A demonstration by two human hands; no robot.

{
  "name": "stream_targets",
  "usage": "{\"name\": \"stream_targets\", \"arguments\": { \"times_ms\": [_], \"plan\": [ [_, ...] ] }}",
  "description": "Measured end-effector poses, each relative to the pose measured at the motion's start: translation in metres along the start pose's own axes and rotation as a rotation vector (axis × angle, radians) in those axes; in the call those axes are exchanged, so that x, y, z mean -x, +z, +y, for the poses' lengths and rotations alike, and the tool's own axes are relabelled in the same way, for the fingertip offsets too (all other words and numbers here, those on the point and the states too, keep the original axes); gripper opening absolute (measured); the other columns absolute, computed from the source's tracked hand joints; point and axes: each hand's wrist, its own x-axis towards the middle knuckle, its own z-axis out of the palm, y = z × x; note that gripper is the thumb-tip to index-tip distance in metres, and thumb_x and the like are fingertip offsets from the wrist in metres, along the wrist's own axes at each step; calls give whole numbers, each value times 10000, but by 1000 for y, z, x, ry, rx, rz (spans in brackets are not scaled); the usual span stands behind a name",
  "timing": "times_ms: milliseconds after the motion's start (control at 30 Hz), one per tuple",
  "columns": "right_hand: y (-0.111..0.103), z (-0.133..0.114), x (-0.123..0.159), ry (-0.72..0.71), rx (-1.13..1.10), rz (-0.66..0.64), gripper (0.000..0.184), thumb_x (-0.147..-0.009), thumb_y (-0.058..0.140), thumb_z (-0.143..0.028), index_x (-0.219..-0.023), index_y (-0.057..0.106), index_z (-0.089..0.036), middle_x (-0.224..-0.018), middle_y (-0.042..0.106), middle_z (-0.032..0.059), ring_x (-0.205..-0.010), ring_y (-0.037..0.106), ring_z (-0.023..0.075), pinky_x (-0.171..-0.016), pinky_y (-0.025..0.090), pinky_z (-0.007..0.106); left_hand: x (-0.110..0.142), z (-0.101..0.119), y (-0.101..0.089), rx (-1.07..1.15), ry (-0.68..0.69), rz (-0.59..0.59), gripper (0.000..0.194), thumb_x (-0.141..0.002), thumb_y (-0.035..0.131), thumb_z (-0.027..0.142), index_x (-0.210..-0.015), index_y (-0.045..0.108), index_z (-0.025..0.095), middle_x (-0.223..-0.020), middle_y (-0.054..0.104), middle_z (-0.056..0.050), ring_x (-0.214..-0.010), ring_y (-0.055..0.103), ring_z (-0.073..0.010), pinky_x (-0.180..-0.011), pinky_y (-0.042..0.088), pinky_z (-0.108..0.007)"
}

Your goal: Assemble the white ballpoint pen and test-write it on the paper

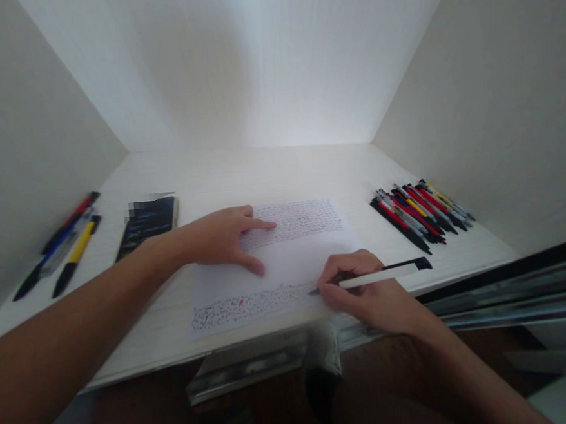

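A white sheet of paper (286,263) lies on the desk, with dense rows of small handwriting at its far end and along its near edge. My left hand (221,235) rests on the paper's left side, fingers apart, the index finger on the far block of writing. In my right hand (361,290) is a white pen (382,275) with a black end, gripped between thumb and fingers. Its dark tip is at or just above the right end of the near rows; contact is too small to tell.
A dark phone (148,221) lies left of the paper, partly behind my left forearm. Several pens (74,243) sit by the left wall, and a larger pile of pens (418,209) lies by the right wall. The white desk (251,175) ends at a near edge above an open drawer-like part.
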Motion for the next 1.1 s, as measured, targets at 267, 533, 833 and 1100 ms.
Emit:
{"name": "stream_targets", "arguments": {
  "times_ms": [267,533,833,1100],
  "plan": [
    [5,-7,1,-25,158,-56,121,-815,605,-132,-708,629,-183,-703,652,-33,-686,580,109,-720,404,262,-2,-2,2,12,-7,1,952,-595,673,776,-1422,452,359,-1130,555,-72,-1005,531,-278,-861,367,-329],
    [7,-5,1,-22,175,-43,110,-808,609,-136,-715,631,-190,-708,651,-40,-697,579,111,-715,394,262,0,0,0,-25,-14,-6,911,-634,669,747,-1424,449,349,-1194,556,-69,-1046,532,-278,-900,360,-327],
    [4,-4,0,-32,-16,-55,171,-868,581,-208,-707,637,-186,-682,622,-18,-648,552,118,-653,403,273,-1,-2,2,-11,28,13,900,-636,667,744,-1422,452,362,-1164,562,-69,-1023,541,-273,-877,384,-328],
    [-37,17,1,-67,-438,741,340,-948,440,-554,-839,544,-249,-494,293,-79,-443,321,128,-540,390,298,-3,-10,7,30,30,20,895,-643,658,751,-1427,444,375,-1111,570,-68,-980,560,-271,-852,416,-344]
  ]
}}
